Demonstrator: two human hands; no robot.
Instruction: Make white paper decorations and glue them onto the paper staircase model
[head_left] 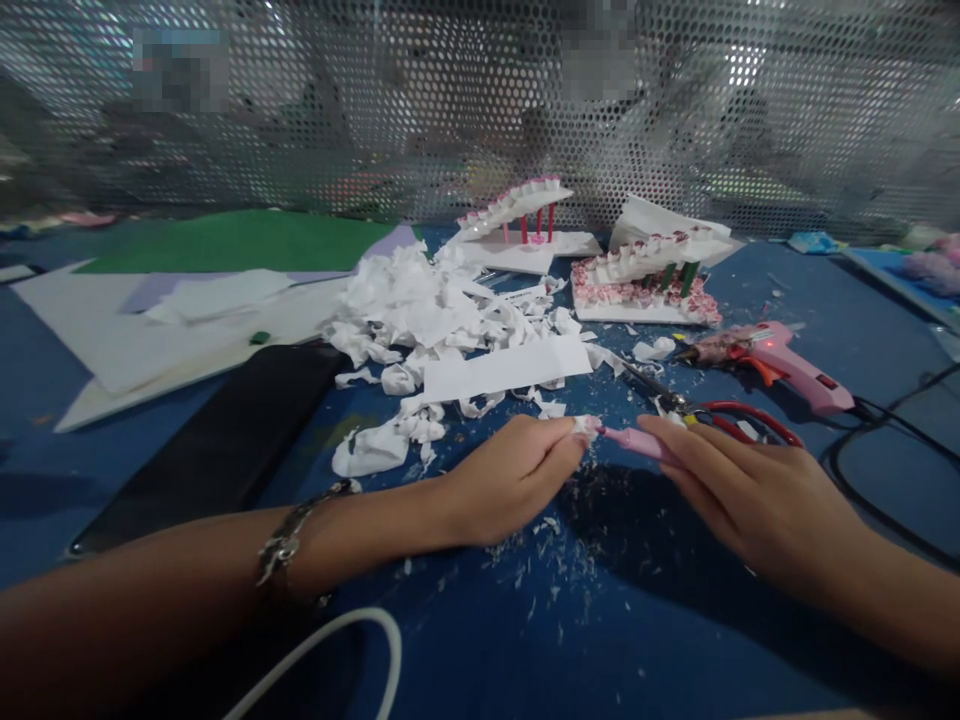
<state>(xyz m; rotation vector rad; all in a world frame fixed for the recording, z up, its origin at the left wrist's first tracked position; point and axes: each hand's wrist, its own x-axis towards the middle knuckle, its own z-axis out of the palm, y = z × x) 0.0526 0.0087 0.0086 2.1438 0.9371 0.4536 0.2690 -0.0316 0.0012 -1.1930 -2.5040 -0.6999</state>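
Between the thumb and fingers of my left hand is a small crumpled piece of white paper with a pinkish tinge. My right hand grips a pink marker, its dark tip touching or very close to the paper. Just beyond my hands lies a flat white paper strip, in front of a heap of crumpled paper scraps. Red-handled pliers or scissors, partly hidden, lie behind my right hand. Small white shreds are scattered on the blue table below.
A pink glue gun with a black cord lies at right. Two paper-covered models stand at the back before a perforated metal screen. At left are a black phone-like slab, white board and green sheet. A white cable curves in front.
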